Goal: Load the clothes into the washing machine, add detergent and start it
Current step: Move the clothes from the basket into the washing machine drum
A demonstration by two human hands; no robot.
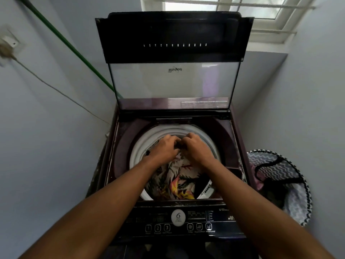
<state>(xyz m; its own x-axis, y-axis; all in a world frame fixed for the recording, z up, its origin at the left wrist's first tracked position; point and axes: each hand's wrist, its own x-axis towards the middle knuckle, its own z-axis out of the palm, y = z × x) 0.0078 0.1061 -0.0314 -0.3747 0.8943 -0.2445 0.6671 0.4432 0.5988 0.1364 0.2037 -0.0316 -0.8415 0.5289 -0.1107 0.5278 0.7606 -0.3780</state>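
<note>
Two bare hands are seen from above, reaching side by side into the round opening of a top-loading washing machine point(119, 156). The left hand point(164, 146) and the right hand point(196, 148) are held close together, nearly touching, with fingers curled down into the clothes point(179, 176) at the far side of the drum. Each hand appears to be gripping a bunch of fabric, though the fingertips are hidden in the folds. The clothes are piled inside the drum, below the white plastic ring point(138, 146) that lines the opening; a pale printed cloth with leaf shapes and patches of yellow and red is seen on top, with something dark just right of it.

The lid point(173, 53) is raised upright behind the drum, dark at the top and clear glass lower down. The control panel point(179, 221) is set along the near edge, between the two forearms, with a row of buttons and a round white badge marked 6. A laundry basket point(283, 176) with a black-and-white zigzag pattern is placed just beside the machine on the right. A green hose point(74, 51) is run diagonally across the left wall, and a window point(233, 8) is seen above.
</note>
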